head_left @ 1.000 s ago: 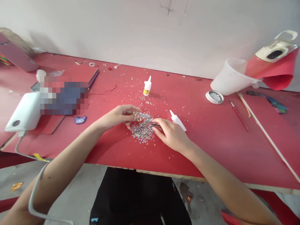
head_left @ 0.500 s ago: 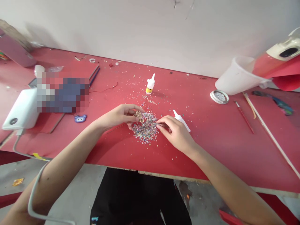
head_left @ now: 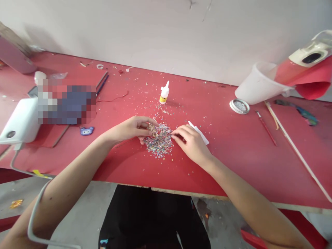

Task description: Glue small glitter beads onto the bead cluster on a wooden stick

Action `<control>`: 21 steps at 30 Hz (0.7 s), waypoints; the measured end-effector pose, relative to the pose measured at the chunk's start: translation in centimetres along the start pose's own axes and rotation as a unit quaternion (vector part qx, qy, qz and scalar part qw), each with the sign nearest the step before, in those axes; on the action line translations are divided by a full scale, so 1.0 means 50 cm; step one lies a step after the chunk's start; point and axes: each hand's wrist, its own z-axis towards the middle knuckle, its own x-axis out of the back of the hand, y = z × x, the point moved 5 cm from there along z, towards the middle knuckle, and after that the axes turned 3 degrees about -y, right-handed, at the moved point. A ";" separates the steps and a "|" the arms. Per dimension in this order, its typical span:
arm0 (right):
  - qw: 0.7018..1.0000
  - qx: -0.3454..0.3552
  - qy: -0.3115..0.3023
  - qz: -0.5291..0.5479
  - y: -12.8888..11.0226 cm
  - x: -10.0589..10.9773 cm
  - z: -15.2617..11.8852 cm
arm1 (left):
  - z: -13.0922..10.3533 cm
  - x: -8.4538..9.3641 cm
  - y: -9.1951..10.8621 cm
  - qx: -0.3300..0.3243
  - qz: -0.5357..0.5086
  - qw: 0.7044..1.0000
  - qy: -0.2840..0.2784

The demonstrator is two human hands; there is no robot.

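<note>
A heap of small shiny chips (head_left: 159,143) lies on the red table (head_left: 223,152) between both hands. My left hand (head_left: 133,128) grips a small gold-coloured piece (head_left: 153,130) at the left edge of the heap. At the heap's right side, my right hand (head_left: 190,140) pinches a thin dark tool, mostly hidden by the fingers. A white bottle (head_left: 199,132) lies on its side behind my right hand. Farther back, a small white bottle with a yellow label (head_left: 164,94) stands upright among scattered chips.
At left are a white power bank (head_left: 22,119) with a cable and a blue trinket (head_left: 86,131). A white bucket (head_left: 255,84), a round lid with pale bits (head_left: 239,106) and a red brush (head_left: 266,128) are at right.
The whole view has shifted slightly, so the table items appear a little farther left. Both hands keep their grips, with the right fingers slightly more closed over the thin tool.
</note>
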 end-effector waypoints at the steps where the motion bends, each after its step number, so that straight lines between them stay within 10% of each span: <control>1: 1.000 -0.002 0.000 -0.002 0.000 -0.001 0.000 | 0.001 0.000 -0.001 -0.002 0.000 1.000 -0.002; 21: 1.000 -0.006 -0.007 -0.002 0.001 -0.006 0.002 | 0.004 -0.002 -0.008 -0.004 0.004 1.000 -0.008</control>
